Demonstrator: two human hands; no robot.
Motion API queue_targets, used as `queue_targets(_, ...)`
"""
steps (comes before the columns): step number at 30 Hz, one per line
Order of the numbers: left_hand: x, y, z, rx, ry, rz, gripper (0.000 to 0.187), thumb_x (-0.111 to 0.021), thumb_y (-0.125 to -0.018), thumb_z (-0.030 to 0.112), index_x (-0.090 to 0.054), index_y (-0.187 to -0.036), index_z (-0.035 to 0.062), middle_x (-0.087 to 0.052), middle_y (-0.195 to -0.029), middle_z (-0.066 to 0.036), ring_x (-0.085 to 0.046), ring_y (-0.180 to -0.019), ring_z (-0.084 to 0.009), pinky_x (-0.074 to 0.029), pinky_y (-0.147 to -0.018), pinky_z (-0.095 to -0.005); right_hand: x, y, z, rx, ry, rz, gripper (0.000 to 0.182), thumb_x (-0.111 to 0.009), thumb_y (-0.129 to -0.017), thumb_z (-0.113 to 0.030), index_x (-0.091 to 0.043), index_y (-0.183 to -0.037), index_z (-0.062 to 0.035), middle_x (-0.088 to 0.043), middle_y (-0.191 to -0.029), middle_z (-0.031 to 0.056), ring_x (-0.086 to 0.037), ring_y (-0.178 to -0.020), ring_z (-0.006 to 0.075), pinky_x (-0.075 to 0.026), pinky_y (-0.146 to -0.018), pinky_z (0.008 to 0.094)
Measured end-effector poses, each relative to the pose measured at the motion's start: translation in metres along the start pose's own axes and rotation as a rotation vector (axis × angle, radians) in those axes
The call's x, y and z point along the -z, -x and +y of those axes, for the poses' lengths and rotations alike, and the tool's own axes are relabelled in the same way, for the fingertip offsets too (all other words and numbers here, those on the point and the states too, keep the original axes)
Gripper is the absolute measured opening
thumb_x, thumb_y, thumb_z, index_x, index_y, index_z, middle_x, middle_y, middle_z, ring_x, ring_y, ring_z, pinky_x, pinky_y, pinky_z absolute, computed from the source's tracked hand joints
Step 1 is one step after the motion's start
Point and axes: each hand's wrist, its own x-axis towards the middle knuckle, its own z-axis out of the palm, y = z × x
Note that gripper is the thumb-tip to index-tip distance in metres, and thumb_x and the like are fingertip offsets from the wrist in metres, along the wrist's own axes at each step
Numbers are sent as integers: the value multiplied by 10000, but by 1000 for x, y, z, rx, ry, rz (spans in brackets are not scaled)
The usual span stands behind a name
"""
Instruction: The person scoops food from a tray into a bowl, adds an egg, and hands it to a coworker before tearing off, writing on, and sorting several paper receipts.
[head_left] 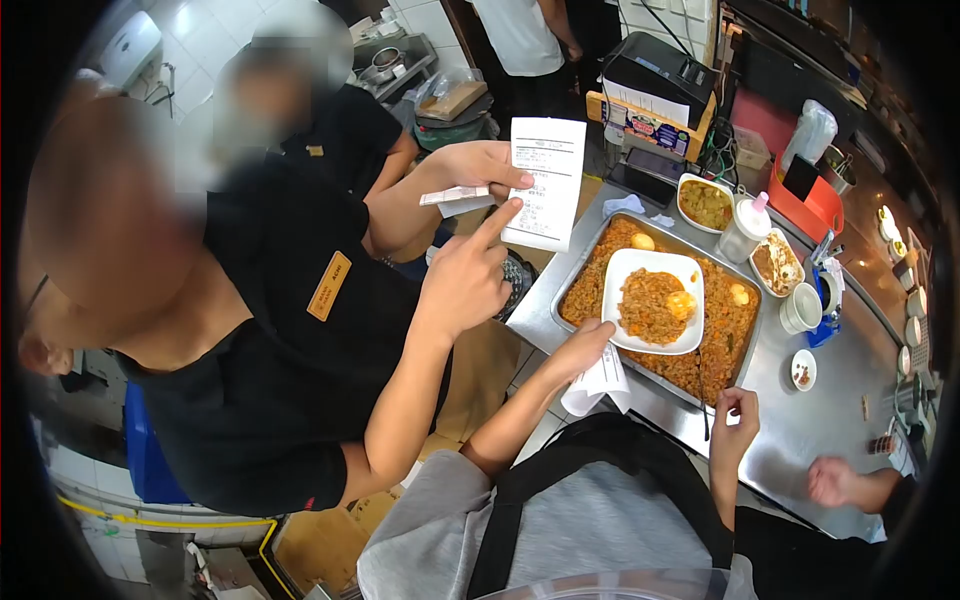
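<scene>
My left hand (583,350) grips the lower left rim of a square white plate (616,292), and white paper slips (598,383) hang from the same hand. Brown rice with an egg piece lies on the plate, over a large metal tray (575,262) of similar rice and eggs. My right hand (735,415) is loosely closed at the tray's lower right edge, with nothing visible in it. Just left of its fingers, apart from them, runs a dark spoon handle (704,405).
At left, a person in black (250,400) holds up a printed receipt (543,185) and points at it. Another person's hand (835,482) is at lower right. Food bowls (706,203), a squeeze bottle (745,228), phones (645,180) and a printer (660,75) stand beyond the tray.
</scene>
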Motion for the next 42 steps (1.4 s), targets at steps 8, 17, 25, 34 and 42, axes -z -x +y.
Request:
queue_targets(8, -4, -7, -10, 1, 10, -50, 314, -391, -830, 180, -577, -850, -73, -578, -699, -51, -518, -590, -93, -413, -532, -253, -27, 36, -15, 167, -102, 41, 160, -513, -669, 135, -555, -736, -4, -514, -702, 102, -493, -616, 188, -389, -563, 259)
queue_targets(17, -5, -10, -13, 18, -34, -68, 312, -394, -831, 176, -573, -873, -76, -584, -737, -61, -525, -626, -103, -421, -562, -250, -32, 34, -14, 198, -168, -32, 180, -525, -654, 151, -563, -730, -7, -501, -676, 96, -489, -581, 172, -379, -512, 241)
queue_targets(25, -3, -8, -8, 21, -20, -22, 313, -397, -830, 178, -571, -886, -76, -588, -752, -62, -526, -636, -105, -424, -568, -248, -35, 30, -15, 211, -182, -52, 181, -526, -656, 150, -566, -735, -8, -496, -677, 95, -489, -578, 171, -380, -508, 240)
queue_targets(34, -14, -20, -12, -54, 44, -52, 307, -405, -836, 194, -572, -901, -55, -577, -722, -54, -521, -608, -99, -426, -555, -246, -17, 10, 18, 131, -131, 96, 129, -542, -704, 117, -555, -749, -3, -505, -727, 70, -467, -623, 136, -370, -547, 227)
queue_targets(42, -22, -23, 1, -49, 22, -52, 315, -404, -840, 197, -568, -887, -68, -571, -693, -58, -524, -560, -109, -429, -515, -253, 13, -10, 55, 2, -113, 223, 77, -541, -760, 71, -540, -758, -6, -488, -730, 28, -419, -612, 74, -350, -554, 199)
